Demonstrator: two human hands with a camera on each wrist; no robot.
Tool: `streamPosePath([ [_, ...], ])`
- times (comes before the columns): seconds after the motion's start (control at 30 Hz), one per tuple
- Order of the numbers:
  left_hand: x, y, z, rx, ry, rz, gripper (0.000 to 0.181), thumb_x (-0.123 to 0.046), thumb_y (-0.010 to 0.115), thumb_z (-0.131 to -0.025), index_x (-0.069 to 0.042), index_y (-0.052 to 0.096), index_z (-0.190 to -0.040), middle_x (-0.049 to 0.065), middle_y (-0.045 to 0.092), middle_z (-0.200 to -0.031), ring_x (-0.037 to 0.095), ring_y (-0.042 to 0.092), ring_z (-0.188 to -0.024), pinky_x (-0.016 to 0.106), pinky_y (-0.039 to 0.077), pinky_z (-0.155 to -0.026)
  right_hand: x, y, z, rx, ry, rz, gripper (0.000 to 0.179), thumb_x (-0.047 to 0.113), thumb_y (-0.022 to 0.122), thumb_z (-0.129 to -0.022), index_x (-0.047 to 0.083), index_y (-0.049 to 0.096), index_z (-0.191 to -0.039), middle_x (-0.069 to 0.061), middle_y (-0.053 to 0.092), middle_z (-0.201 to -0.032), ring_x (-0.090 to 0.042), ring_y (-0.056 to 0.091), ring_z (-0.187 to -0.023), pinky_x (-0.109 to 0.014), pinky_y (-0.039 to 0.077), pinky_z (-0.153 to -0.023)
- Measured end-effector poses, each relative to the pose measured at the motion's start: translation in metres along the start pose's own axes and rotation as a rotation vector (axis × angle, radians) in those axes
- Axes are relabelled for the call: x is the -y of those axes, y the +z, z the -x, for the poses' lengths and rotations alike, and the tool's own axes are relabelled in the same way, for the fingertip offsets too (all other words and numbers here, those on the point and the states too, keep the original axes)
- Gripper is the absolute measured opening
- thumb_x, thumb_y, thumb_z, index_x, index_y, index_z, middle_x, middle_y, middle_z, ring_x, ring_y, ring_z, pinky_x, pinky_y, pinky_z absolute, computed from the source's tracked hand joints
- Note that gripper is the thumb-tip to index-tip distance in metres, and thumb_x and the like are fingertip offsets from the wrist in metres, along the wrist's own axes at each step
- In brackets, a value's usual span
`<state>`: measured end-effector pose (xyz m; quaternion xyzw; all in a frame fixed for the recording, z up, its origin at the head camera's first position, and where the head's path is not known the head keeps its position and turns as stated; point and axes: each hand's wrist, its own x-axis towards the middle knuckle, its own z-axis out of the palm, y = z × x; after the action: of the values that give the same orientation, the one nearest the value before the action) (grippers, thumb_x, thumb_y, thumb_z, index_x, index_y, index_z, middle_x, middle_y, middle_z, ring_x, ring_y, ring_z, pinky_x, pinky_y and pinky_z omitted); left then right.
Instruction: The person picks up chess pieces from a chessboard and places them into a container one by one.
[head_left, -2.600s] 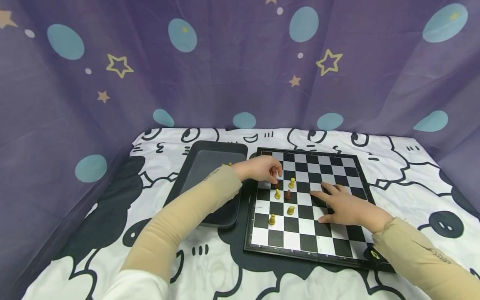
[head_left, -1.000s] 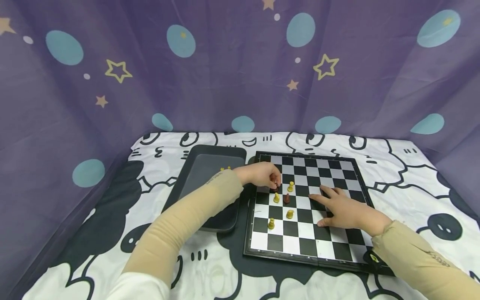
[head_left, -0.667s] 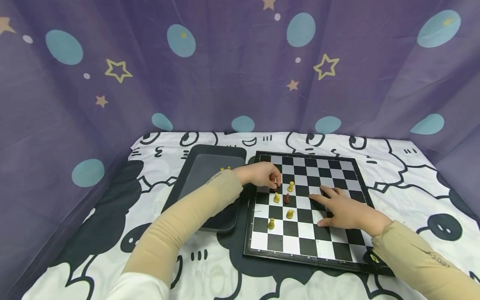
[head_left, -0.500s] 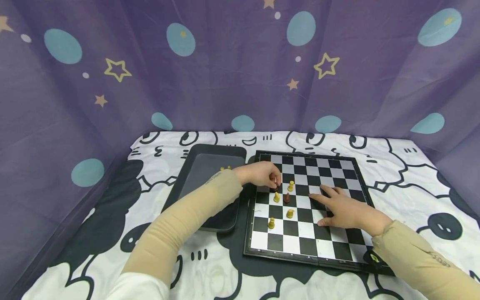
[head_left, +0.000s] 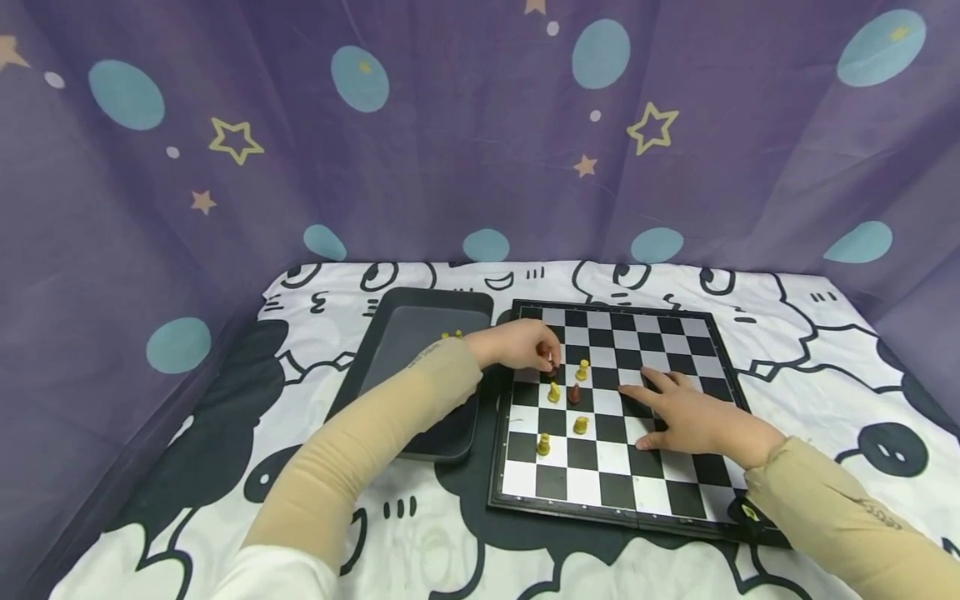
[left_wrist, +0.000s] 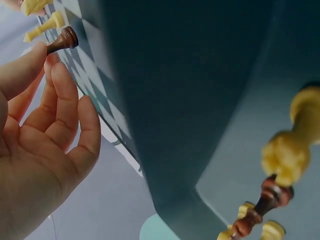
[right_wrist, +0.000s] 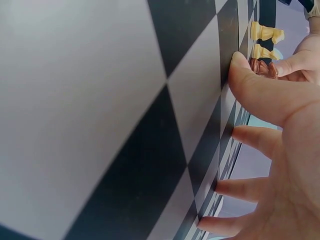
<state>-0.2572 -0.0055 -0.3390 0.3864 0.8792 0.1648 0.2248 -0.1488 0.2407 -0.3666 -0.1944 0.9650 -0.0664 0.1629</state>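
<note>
My left hand point(head_left: 523, 343) is over the left side of the chessboard point(head_left: 652, 496). Its thumb and fingertips pinch the narrow top of a dark brown chess piece point(left_wrist: 65, 40), base toward the squares. Part of that piece is hidden by the fingers. Close by stand a yellow rook point(head_left: 583, 370), a smaller yellow piece point(head_left: 554, 392) and a reddish-brown piece point(head_left: 574, 393). Nearer the front edge are a yellow knight point(head_left: 581, 424) and another yellow piece point(head_left: 543, 444). With fingers spread, my right hand point(head_left: 693, 417) rests its fingertips on the board's right half and holds nothing.
A dark grey tray point(head_left: 442, 457) stands left of the board, partly under my left forearm. Several pieces lie in it, among them a yellow knight point(left_wrist: 287, 157) and a brown piece point(left_wrist: 267, 197). A white patterned cloth point(head_left: 405, 550) covers the table; a purple curtain point(head_left: 465, 167) hangs behind.
Since the oldest frame my left fingers have drawn together on the brown piece, staying at about the same spot on the board. My right hand has kept its place.
</note>
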Motion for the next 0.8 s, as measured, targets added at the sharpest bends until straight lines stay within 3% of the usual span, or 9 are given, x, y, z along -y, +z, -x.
streamPosePath([
  [0.37, 0.008, -0.011, 0.015, -0.034, 0.028, 0.003, 0.016, -0.012, 0.062, -0.092, -0.007, 0.069, -0.105, 0.005, 0.066, -0.095, 0.013, 0.056, -0.080, 0.025, 0.046, -0.073, 0.001, 0.002, 0.000, 0.011, 0.004, -0.003, 0.077, 0.054, 0.069, -0.077, 0.016, 0.046, -0.140, -0.031, 0.029, -0.146, -0.060, 0.026, -0.127, -0.070, 0.035, -0.091],
  [0.8, 0.030, -0.038, 0.054, -0.128, -0.009, 0.043, 0.016, -0.011, 0.061, -0.092, -0.005, 0.069, -0.105, 0.004, 0.067, -0.096, 0.015, 0.060, -0.083, 0.030, 0.049, -0.078, 0.001, -0.001, 0.001, -0.003, -0.009, 0.007, 0.077, 0.053, 0.069, -0.077, 0.015, 0.046, -0.140, -0.032, 0.029, -0.145, -0.061, 0.027, -0.126, -0.070, 0.035, -0.091],
])
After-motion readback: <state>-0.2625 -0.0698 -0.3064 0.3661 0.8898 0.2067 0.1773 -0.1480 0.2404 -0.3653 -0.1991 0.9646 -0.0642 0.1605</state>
